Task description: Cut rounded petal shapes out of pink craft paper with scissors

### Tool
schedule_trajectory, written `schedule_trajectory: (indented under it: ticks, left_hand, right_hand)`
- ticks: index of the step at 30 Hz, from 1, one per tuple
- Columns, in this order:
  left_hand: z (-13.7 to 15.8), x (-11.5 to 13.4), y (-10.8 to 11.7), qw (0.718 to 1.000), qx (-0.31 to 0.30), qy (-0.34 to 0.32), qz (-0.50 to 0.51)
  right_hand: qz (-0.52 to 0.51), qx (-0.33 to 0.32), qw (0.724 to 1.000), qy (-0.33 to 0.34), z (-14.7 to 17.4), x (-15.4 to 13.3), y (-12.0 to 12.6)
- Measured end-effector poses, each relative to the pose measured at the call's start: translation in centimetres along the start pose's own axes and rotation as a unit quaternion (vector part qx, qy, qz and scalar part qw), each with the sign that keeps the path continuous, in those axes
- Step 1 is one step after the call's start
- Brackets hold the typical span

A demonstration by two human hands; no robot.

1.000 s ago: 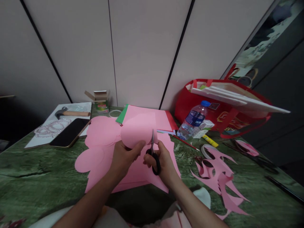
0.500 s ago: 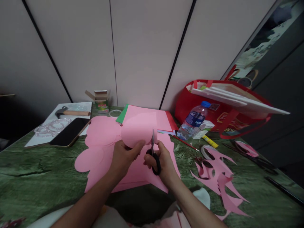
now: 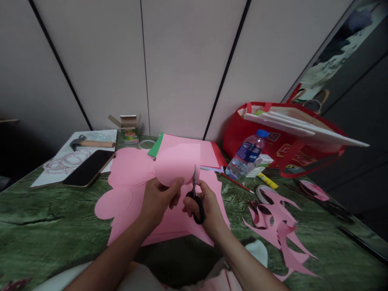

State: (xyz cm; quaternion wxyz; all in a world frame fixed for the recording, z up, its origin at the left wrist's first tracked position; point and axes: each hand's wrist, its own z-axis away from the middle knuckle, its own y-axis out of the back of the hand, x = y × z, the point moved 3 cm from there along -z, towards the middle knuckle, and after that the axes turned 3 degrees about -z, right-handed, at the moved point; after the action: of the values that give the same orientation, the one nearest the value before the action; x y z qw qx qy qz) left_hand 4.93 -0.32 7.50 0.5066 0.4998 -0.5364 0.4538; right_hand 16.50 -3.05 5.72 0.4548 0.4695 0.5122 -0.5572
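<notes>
Centrally, a pink sheet (image 3: pixel 176 163) is held just above the bench (image 3: pixel 39 226), pinched between the thumb and fingers of the left hand (image 3: pixel 158 199). The right hand (image 3: pixel 209 206) grips black-handled scissors (image 3: pixel 194 190), their blades pointing to the far side at the sheet's right part. Beneath both hands lie more pink papers (image 3: pixel 121 202), some round-edged. Toward the right, pink offcuts (image 3: pixel 281 212) touch a white ring (image 3: pixel 259 194); farther off, a bottle (image 3: pixel 247 153) stands before a red bag (image 3: pixel 233 131). Far left are a phone (image 3: pixel 89 169), a hammer (image 3: pixel 97 144) and an opened box (image 3: pixel 130 135).
</notes>
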Motion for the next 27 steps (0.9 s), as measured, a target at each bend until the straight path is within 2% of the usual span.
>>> schedule_trajectory:
  ticks: [3, 5, 16, 27]
  left_hand:
    - [-0.03, -0.06, -0.2, 0.998, -0.038, -0.006, 0.053]
    - [-0.07, -0.07, -0.2, 0.997, -0.038, -0.001, 0.061]
    - [0.11, 0.24, -0.46, 0.999, -0.037, 0.013, 0.0]
    - [0.13, 0.47, -0.24, 0.999, -0.024, 0.016, -0.029]
  right_hand:
    - [-0.001, -0.025, 1.0, 0.01, 0.0, 0.26, -0.12]
    - [0.005, -0.038, 0.999, 0.014, -0.02, 0.44, -0.14]
    - [-0.073, -0.033, 0.996, 0.038, -0.23, 0.15, 0.44]
    - [-0.06, -0.028, 0.997, 0.034, -0.19, 0.0, 0.33]
